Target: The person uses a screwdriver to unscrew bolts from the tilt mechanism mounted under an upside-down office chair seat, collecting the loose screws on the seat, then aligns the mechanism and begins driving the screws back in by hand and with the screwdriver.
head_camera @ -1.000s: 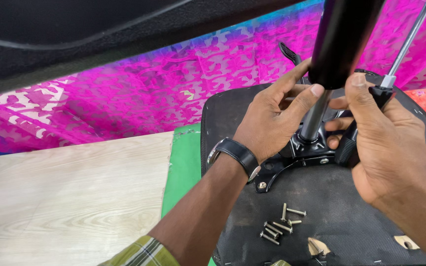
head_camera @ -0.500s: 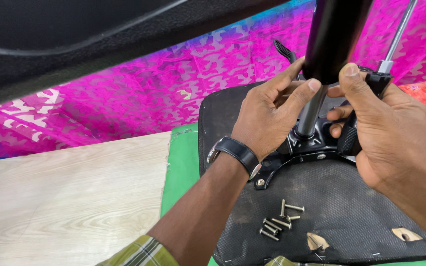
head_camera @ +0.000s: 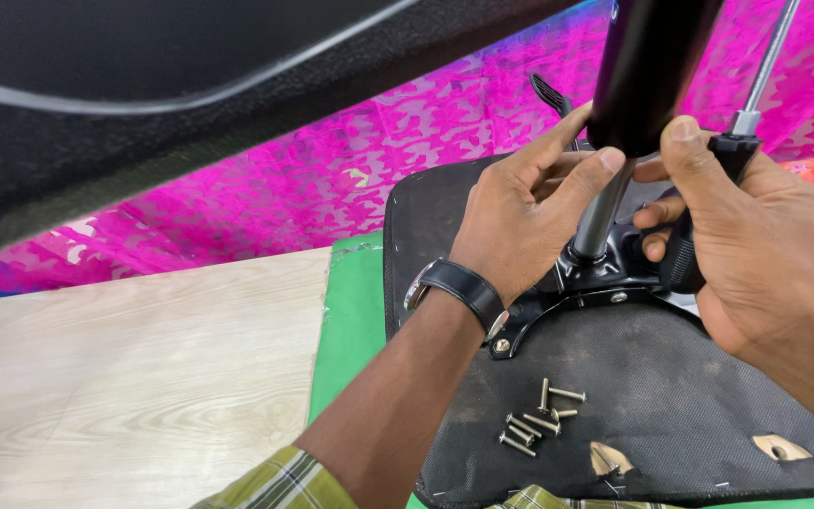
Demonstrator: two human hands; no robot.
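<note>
Beneath the camera, on the upturned underside of a black fabric-covered chair seat [head_camera: 671, 377], both hands were gathered round a polished steel gas-lift piston [head_camera: 603, 212] that rose from a black metal mounting plate [head_camera: 584, 283] bolted to the seat. The left hand [head_camera: 520, 221], a black-strapped wristwatch [head_camera: 456, 290] on its wrist, lay against the piston with its fingers [head_camera: 588, 179] curled and the thumb pushed up under the lip of the wide black cylinder sleeve [head_camera: 647, 71] above. The right hand [head_camera: 756, 245] was wrapped round a black plastic lever handle [head_camera: 685, 250] just beside the piston, thumb laid along the top where a thin chrome rod [head_camera: 770, 61] ran upward.

Compared with a second before, the sleeve and piston stood a little more upright and nearer the camera, and the left thumb had slid from the sleeve's side to its lower edge. That suggested the column was being steadied rather than lifted off, though whether it was fully home in the plate could not be made out, since the fingers hid the joint.

Near the seat's front edge lay a loose cluster of silver machine screws [head_camera: 537, 422], apart from both hands. A green cloth [head_camera: 346, 320] and a pale wood-grain bench [head_camera: 124, 377] lay to the left, bright pink patterned fabric [head_camera: 332, 170] behind.
</note>
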